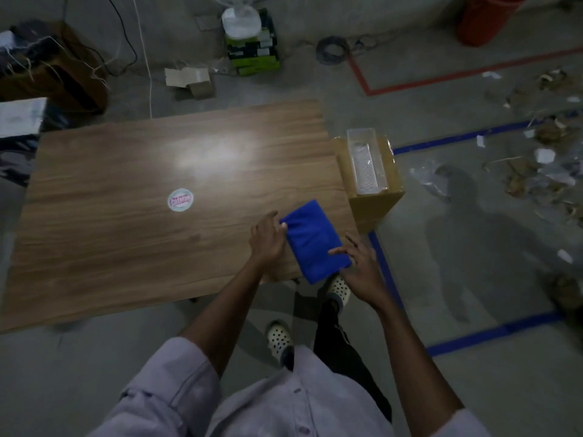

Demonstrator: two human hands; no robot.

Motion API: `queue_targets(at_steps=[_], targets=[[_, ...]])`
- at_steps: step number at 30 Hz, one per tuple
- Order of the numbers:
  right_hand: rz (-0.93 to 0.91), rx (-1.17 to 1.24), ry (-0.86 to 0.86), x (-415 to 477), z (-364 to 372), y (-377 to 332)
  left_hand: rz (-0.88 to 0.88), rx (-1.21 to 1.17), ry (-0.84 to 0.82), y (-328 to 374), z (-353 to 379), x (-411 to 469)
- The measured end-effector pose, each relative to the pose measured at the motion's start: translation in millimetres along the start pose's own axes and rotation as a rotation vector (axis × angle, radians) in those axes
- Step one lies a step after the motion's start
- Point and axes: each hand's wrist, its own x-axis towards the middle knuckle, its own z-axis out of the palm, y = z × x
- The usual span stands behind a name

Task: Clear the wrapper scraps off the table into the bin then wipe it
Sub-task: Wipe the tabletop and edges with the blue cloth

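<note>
A folded blue cloth (pixel 315 239) lies at the near right corner of the wooden table (pixel 126 231), its near end hanging past the edge. My left hand (pixel 268 236) touches the cloth's left edge with its fingertips. My right hand (pixel 359 269) rests with straight fingers on the cloth's near right end. A round white sticker with red print (pixel 180 199) sits on the tabletop, left of the cloth. A clear plastic bin (pixel 366 162) stands on a cardboard box (pixel 372 197) right beside the table's right edge.
Paper and wrapper scraps (pixel 542 159) litter the floor at the far right. Beyond the table are green boxes (pixel 252 48) with a white bag on top, cables and a small carton (pixel 189 80). A brown bag (pixel 56 70) sits far left. An orange bucket (pixel 485 17) stands top right.
</note>
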Motion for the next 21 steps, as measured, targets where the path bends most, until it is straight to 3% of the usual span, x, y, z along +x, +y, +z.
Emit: queue_targets(at_steps=[2, 4, 12, 16, 21], targets=[[-0.099, -0.098, 0.031, 17, 16, 0, 0.06, 0.299, -0.023, -18, 13, -3], [-0.137, -0.223, 0.014, 39, 33, -1, 0.125, 0.43, -0.053, -26, 21, -7], [-0.153, -0.647, -0.04, 88, 87, -2, 0.119, 0.561, -0.15, -51, 37, -14], [-0.141, -0.684, -0.015, 77, 92, 19, 0.214, 0.549, -0.038, -58, 34, -14], [-0.154, -0.735, 0.105, 76, 93, 25, 0.343, 0.527, 0.266, -57, 45, 17]])
